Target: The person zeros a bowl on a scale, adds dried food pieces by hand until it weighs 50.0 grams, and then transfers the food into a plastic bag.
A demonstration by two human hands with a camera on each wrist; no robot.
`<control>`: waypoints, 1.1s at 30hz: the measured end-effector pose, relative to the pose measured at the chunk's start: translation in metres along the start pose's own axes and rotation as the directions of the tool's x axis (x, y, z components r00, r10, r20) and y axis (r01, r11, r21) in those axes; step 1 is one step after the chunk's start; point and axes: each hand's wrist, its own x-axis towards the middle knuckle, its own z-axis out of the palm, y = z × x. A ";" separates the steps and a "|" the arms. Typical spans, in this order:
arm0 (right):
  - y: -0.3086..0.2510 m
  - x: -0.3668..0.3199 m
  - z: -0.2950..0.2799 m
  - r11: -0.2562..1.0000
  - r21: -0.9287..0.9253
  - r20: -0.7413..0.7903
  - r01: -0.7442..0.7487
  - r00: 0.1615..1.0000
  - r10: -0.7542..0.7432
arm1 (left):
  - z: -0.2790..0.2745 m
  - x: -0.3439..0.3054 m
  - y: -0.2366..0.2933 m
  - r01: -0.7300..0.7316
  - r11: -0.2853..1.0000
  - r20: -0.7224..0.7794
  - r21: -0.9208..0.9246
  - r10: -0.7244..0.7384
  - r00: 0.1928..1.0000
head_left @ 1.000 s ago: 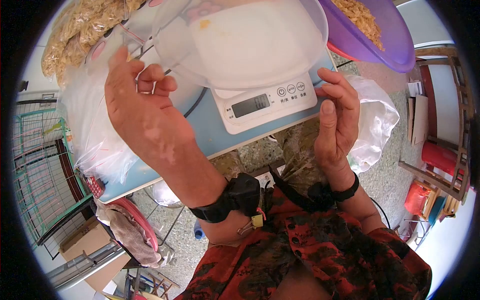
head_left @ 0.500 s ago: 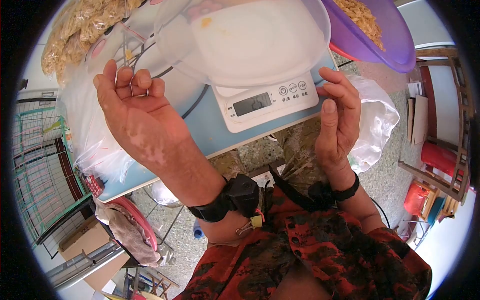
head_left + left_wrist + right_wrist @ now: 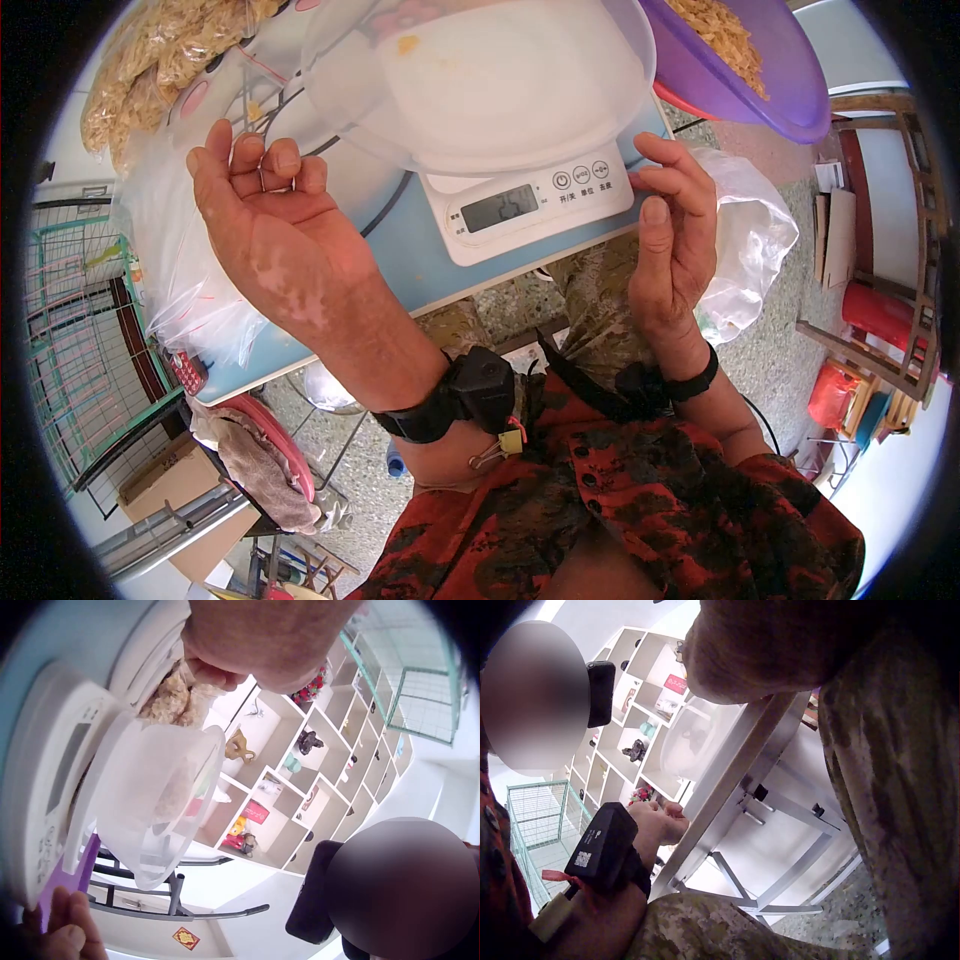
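A white kitchen scale [image 3: 535, 205] with a small display [image 3: 500, 208] stands at the table's edge. On it sits a wide translucent plastic bowl [image 3: 520, 120], with a small yellowish bit at its bottom. My left hand [image 3: 285, 240] hovers left of the scale, palm turned up, its fingers loosely bent around nothing. To the right of the scale is my right hand [image 3: 675, 240], also holding nothing, with relaxed fingers and fingertips right at the scale's side. The left wrist view shows the scale [image 3: 45, 787] and bowl [image 3: 150, 802] from the side.
Clear bags of golden flakes [image 3: 170, 60] lie at the back left, above thin empty plastic bags [image 3: 190, 280]. A purple basin [image 3: 790, 70] with similar flakes stands at the back right. A dark cable [image 3: 390, 205] crosses the blue table [image 3: 430, 270].
My left hand has drawn back toward the left and rolled palm up, its index finger no longer reaching forward. The display digits have changed. My right hand stays beside the scale.
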 end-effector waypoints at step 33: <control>-0.006 0.003 0.001 0.941 -0.323 0.067 0.102 0.994 -0.085 | 0.006 -0.002 0.000 -0.040 0.993 0.099 0.107 0.030 0.995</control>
